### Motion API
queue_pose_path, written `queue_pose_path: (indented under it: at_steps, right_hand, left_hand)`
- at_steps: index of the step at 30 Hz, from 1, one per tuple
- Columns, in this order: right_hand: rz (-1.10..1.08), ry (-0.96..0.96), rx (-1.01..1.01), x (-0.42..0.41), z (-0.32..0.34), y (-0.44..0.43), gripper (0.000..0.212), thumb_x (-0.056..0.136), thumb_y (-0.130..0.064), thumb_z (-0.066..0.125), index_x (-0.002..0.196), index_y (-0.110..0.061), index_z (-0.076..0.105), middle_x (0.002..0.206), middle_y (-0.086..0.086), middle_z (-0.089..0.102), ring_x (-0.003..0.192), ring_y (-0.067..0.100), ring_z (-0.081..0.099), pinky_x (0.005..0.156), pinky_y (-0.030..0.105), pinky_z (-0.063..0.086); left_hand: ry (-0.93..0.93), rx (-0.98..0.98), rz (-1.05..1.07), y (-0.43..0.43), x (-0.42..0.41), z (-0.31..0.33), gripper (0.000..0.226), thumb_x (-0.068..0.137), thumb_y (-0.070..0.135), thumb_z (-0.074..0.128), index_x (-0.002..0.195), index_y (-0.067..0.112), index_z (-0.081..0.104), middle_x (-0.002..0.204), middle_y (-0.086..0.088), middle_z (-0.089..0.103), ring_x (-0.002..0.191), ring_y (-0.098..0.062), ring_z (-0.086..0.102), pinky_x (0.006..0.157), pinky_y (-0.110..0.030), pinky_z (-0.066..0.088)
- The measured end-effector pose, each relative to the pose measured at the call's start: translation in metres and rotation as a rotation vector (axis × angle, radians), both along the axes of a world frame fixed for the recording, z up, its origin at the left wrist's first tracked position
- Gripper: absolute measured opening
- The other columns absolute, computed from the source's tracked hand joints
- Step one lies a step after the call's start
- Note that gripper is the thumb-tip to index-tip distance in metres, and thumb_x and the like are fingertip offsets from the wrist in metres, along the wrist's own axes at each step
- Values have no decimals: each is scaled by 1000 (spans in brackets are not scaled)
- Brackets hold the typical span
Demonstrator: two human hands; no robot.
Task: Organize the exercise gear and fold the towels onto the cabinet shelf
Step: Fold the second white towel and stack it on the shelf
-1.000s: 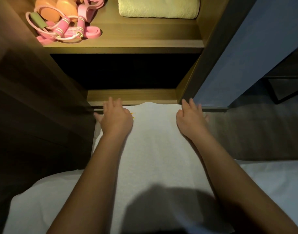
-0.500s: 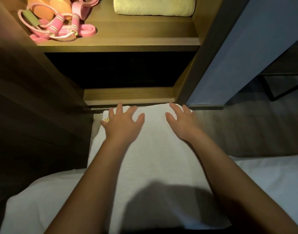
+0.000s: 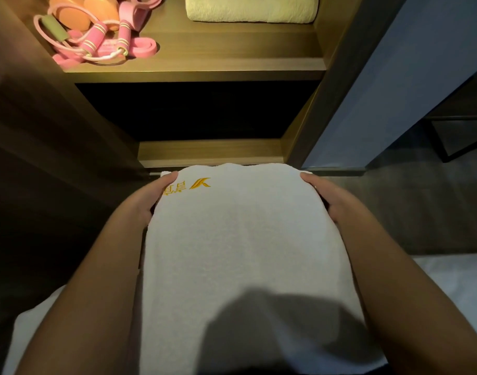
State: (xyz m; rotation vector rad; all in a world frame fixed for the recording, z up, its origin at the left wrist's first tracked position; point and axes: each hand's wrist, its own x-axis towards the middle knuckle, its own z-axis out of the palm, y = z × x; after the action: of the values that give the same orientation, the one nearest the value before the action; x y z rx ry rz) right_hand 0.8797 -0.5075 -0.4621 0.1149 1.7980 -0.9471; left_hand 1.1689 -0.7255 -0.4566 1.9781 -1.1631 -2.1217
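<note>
A folded white towel (image 3: 240, 239) with a yellow embroidered mark near its far left corner lies lengthwise in front of me. My left hand (image 3: 145, 201) grips its far left edge, thumb on top and fingers under. My right hand (image 3: 332, 198) grips the far right edge the same way. On the lit cabinet shelf (image 3: 204, 69) above sit a pink jump rope and bands (image 3: 102, 41) with orange dumbbells (image 3: 96, 12) at the left. A folded cream towel (image 3: 250, 8) lies at the shelf's right.
Below the lit shelf is a dark compartment with a lower wooden ledge (image 3: 210, 152) just beyond the towel. A white bed sheet (image 3: 448, 280) spreads under the towel. A grey door panel (image 3: 394, 90) stands to the right, dark wood cabinet side to the left.
Both hands slid from lying flat on top of the towel outward to its far side edges and now grip them. The yellow mark has come into view.
</note>
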Motion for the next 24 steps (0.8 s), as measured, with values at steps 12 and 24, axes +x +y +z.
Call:
queue_pose_path:
  at_steps: [12, 24]
  right_hand:
    - [-55, 552, -49, 6, -4, -10, 40, 91, -48, 60, 125, -30, 50, 122, -2, 58, 103, 20, 58, 82, 37, 49]
    - [708, 1076, -37, 66, 23, -8, 61, 99, -58, 26, 154, -34, 15, 164, -6, 8, 151, 21, 3, 120, 50, 8]
  left_hand:
    - [-137, -614, 25, 9, -8, 1, 36, 89, 48, 64, 96, 13, 63, 85, 0, 67, 75, -13, 64, 55, -25, 43]
    - [-214, -1123, -577, 78, -19, 25, 64, 95, 58, 29, 151, 28, 26, 161, 1, 22, 148, -20, 17, 118, -52, 20]
